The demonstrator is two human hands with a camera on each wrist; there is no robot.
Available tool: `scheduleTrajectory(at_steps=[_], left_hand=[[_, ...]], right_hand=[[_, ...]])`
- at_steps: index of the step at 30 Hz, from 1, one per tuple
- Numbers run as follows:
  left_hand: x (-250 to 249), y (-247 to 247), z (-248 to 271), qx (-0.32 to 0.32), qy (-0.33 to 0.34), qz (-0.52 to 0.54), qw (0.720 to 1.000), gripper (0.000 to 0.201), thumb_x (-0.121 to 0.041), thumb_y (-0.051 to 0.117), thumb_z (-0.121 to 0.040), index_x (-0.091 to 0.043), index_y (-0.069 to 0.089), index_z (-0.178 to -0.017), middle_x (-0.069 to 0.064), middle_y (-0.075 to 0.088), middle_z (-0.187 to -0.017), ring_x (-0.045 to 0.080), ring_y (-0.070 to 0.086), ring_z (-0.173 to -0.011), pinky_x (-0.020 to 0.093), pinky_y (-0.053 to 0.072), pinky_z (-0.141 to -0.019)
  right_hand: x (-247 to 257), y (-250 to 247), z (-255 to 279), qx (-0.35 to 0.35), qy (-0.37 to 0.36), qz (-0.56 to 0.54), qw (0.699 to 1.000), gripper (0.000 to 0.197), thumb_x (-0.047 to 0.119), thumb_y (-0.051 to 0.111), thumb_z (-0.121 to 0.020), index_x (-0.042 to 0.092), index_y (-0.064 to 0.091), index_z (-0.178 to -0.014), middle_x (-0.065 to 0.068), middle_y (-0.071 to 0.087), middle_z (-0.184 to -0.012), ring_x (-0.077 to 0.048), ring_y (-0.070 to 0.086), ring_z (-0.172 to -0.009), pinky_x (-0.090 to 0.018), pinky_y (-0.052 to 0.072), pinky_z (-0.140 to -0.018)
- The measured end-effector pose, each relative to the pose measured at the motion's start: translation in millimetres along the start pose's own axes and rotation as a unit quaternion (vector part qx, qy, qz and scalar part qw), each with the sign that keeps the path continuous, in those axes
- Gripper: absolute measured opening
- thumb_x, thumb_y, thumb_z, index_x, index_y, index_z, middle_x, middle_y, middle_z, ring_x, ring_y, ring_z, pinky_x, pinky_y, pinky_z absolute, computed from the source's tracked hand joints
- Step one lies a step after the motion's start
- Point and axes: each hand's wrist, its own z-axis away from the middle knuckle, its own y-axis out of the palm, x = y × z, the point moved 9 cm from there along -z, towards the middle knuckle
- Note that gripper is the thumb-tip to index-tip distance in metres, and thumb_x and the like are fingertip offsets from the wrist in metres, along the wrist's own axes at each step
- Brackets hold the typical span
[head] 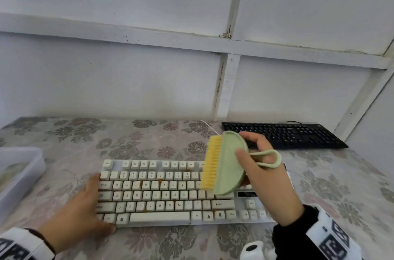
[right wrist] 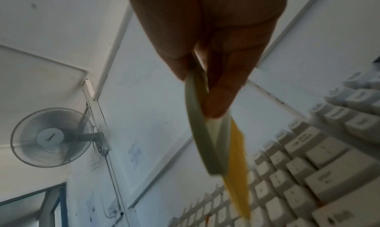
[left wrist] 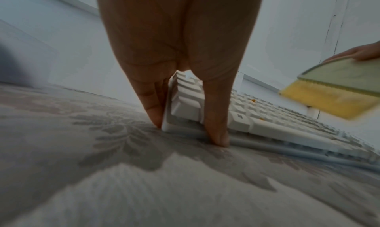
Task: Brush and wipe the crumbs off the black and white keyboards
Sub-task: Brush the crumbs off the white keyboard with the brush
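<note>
The white keyboard [head: 160, 193] lies across the middle of the table, with orange-brown crumbs [head: 160, 180] between its keys. My left hand [head: 93, 202] braces its left end: straight fingers [left wrist: 152, 103] lie along the side and the thumb [left wrist: 218, 133] is at the front edge. My right hand [head: 248, 146] pinches a green brush [head: 229, 166] with yellow bristles [head: 210, 163] by its back. It holds the brush tilted just above the keyboard's right part, bristles facing left. The brush [right wrist: 207, 141] looks blurred. The black keyboard [head: 283, 135] sits at the back right.
A translucent plastic tray [head: 19, 172] stands at the left table edge. A white cable [head: 210, 126] runs back to the wall. A white object [head: 253, 249] sits at the front edge near my right sleeve. A floral cloth [head: 149, 138] covers the table.
</note>
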Motion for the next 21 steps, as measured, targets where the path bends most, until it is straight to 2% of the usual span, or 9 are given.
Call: scheduleTrajectory(at_steps=[2, 5, 7, 10, 11, 13, 15, 18, 21], left_hand=[[-1, 0, 1, -0.003, 0.005, 0.0, 1.0, 0.114, -0.034, 0.083, -0.038, -0.021, 0.019, -0.132, -0.004, 0.051, -0.11, 0.011, 0.052, -0.095, 0.013, 0.037, -0.067], [-4, -1, 1, -0.007, 0.015, 0.014, 1.0, 0.104, -0.024, 0.086, -0.044, -0.025, 0.021, -0.126, -0.005, 0.051, -0.108, 0.011, 0.052, -0.095, 0.011, 0.037, -0.066], [-6, -2, 2, -0.003, 0.022, 0.025, 0.999, 0.107, -0.031, 0.083, -0.037, -0.029, 0.02, -0.123, -0.005, 0.052, -0.111, 0.01, 0.053, -0.098, 0.013, 0.041, -0.072], [-5, -2, 3, -0.002, 0.029, 0.029, 0.999, 0.119, -0.046, 0.073, -0.027, -0.022, 0.022, -0.131, -0.004, 0.052, -0.117, 0.012, 0.053, -0.105, 0.024, 0.046, -0.086], [-5, -2, 3, 0.0, 0.029, 0.028, 0.999, 0.122, -0.047, 0.072, -0.027, -0.02, 0.021, -0.134, -0.003, 0.052, -0.119, 0.013, 0.053, -0.106, 0.024, 0.045, -0.087], [-6, -2, 3, 0.003, 0.028, 0.025, 0.999, 0.123, -0.047, 0.072, -0.027, -0.02, 0.02, -0.135, -0.003, 0.051, -0.118, 0.012, 0.052, -0.105, 0.021, 0.044, -0.083], [-7, -2, 4, 0.004, 0.03, 0.024, 0.999, 0.118, -0.044, 0.073, -0.029, -0.023, 0.021, -0.132, -0.005, 0.051, -0.113, 0.01, 0.052, -0.101, 0.014, 0.04, -0.075], [-9, -2, 4, 0.008, 0.032, 0.025, 0.999, 0.113, -0.043, 0.074, -0.03, -0.028, 0.019, -0.127, -0.008, 0.05, -0.111, 0.008, 0.051, -0.098, 0.008, 0.037, -0.069], [-11, -3, 4, 0.004, 0.039, 0.024, 0.999, 0.116, -0.049, 0.067, -0.026, -0.027, 0.019, -0.129, -0.01, 0.048, -0.111, 0.007, 0.05, -0.1, 0.01, 0.038, -0.071]], right_hand=[[2, 1, -3, -0.02, -0.02, -0.022, 0.999, 0.025, 0.01, 0.054, -0.092, 0.029, 0.054, -0.109, 0.005, 0.071, -0.088, -0.013, 0.069, -0.074, -0.031, 0.057, -0.054], [-3, 21, -2, 0.02, -0.006, -0.013, 1.0, 0.027, 0.01, 0.053, -0.093, 0.03, 0.053, -0.111, -0.001, 0.071, -0.09, -0.016, 0.071, -0.075, -0.03, 0.057, -0.053], [-15, 40, 3, 0.075, 0.026, 0.026, 0.997, 0.025, 0.012, 0.05, -0.095, 0.03, 0.051, -0.113, -0.004, 0.07, -0.092, -0.017, 0.071, -0.073, -0.03, 0.057, -0.053], [-27, 54, 10, 0.127, 0.047, 0.083, 0.987, 0.022, 0.014, 0.049, -0.095, 0.032, 0.052, -0.107, -0.008, 0.07, -0.086, -0.027, 0.068, -0.071, -0.04, 0.058, -0.055], [-27, 56, 11, 0.14, 0.054, 0.091, 0.984, 0.022, 0.013, 0.049, -0.093, 0.032, 0.054, -0.103, -0.009, 0.069, -0.081, -0.027, 0.066, -0.066, -0.038, 0.056, -0.052], [-27, 55, 11, 0.166, 0.076, 0.093, 0.979, 0.02, 0.01, 0.05, -0.091, 0.027, 0.057, -0.099, -0.002, 0.063, -0.066, -0.012, 0.058, -0.053, -0.025, 0.047, -0.045], [-24, 50, 7, 0.161, 0.087, 0.079, 0.98, 0.02, 0.008, 0.051, -0.09, 0.024, 0.06, -0.099, 0.004, 0.06, -0.062, -0.006, 0.055, -0.05, -0.02, 0.045, -0.043], [-15, 37, -1, 0.091, 0.05, 0.038, 0.994, 0.022, 0.009, 0.05, -0.093, 0.027, 0.058, -0.103, -0.009, 0.067, -0.074, -0.017, 0.064, -0.061, -0.03, 0.053, -0.049], [-19, 38, 2, 0.075, 0.053, 0.033, 0.995, 0.021, 0.011, 0.049, -0.095, 0.029, 0.054, -0.105, -0.007, 0.072, -0.086, -0.024, 0.071, -0.071, -0.035, 0.058, -0.054]])
